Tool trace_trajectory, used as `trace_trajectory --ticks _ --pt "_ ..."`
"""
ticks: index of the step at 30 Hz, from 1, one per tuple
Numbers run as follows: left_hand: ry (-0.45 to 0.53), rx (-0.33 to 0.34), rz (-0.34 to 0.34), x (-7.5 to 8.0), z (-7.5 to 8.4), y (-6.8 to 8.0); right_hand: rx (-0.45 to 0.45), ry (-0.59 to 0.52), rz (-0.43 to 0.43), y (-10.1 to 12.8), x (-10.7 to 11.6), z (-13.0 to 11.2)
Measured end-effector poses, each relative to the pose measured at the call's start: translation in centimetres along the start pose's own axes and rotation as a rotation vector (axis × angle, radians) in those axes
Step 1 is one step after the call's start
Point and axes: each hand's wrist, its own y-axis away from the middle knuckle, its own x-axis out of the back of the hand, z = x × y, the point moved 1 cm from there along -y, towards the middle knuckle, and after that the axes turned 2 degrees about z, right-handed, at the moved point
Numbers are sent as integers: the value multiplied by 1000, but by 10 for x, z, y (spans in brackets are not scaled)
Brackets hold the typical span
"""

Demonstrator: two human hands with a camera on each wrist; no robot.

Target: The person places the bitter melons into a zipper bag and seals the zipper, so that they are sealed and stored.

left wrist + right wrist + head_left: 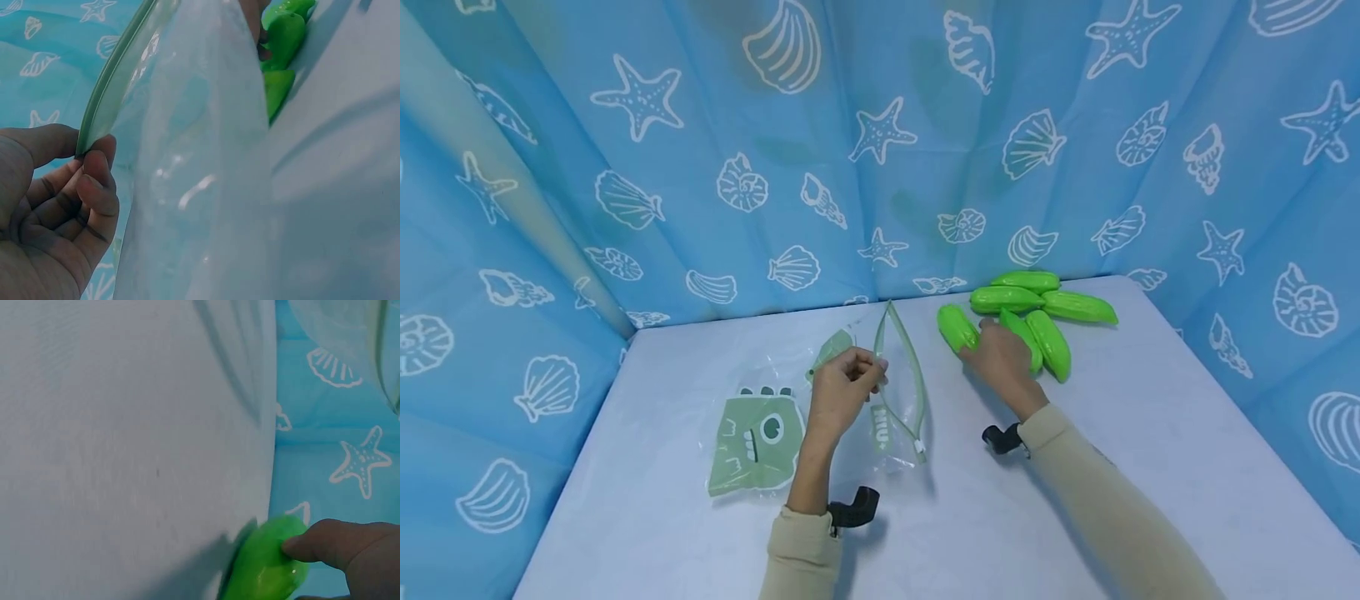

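My left hand (pixel 842 387) pinches the green zip edge (pixel 103 103) of a clear plastic bag (pixel 194 156) between thumb and fingers. The bag's mouth gapes into a loop, with a white slider (pixel 919 447) at its near end. A green cartoon monster face (pixel 756 442) is printed on the bag's left part. To the right, my right hand (pixel 1003 358) grips a glossy, bright green, elongated fruit-like piece (pixel 957 327) at the left of a group. In the right wrist view the thumb (pixel 312 544) presses on that piece (pixel 265 565); the other fingers are mostly hidden.
Several more green pieces (pixel 1078 307) lie beyond and right of my right hand, toward the table's back edge. The white table (pixel 940 533) meets a blue curtain (pixel 820 167) with shell and starfish prints. Black wrist mounts (pixel 853 508) stick out from both wrists.
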Motion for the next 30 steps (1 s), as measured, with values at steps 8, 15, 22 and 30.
trace_trajectory --ticks 8,15,22,30 --pt "2 3 11 4 0 -1 127 16 14 3 -2 6" --pt "11 12 12 1 -1 0 193 22 54 9 4 8" --pt "-22 -10 33 -1 2 0 233 -72 27 22 40 13" --pt "-37 -23 40 -4 -1 -2 326 -124 48 39 68 9"
